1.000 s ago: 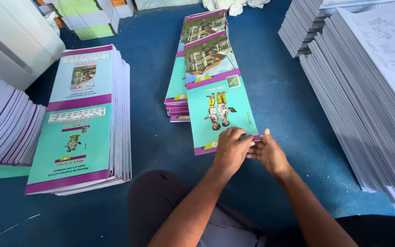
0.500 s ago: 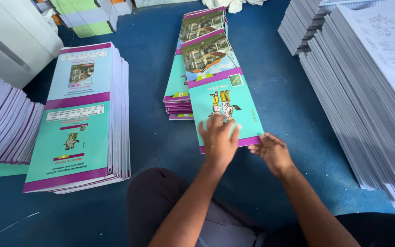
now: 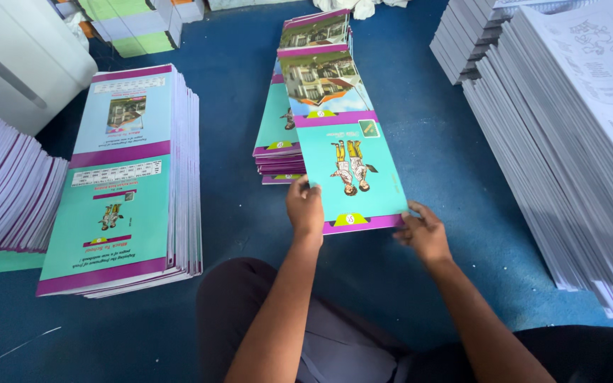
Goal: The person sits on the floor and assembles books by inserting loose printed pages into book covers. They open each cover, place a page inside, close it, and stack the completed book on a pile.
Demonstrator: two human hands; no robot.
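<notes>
A long printed cover sheet (image 3: pixel 342 142), teal with purple bands and a picture of two figures, is held above a stack of like sheets (image 3: pixel 278 152) on the blue floor. My left hand (image 3: pixel 305 208) grips its near left corner. My right hand (image 3: pixel 423 230) holds its near right corner. The sheet lies tilted, its far end over the stack's far end.
A tall stack of the same covers (image 3: pixel 125 184) stands at the left. Fanned purple-edged sheets (image 3: pixel 1 191) lie at the far left. Large stacks of white printed sheets (image 3: pixel 576 135) fill the right side. A white appliance (image 3: pixel 15 57) stands at upper left. My knees are at the bottom.
Both hands moved apart from the sheet's near edge middle to its two corners. The sheet has shifted slightly right and lifted off the stack.
</notes>
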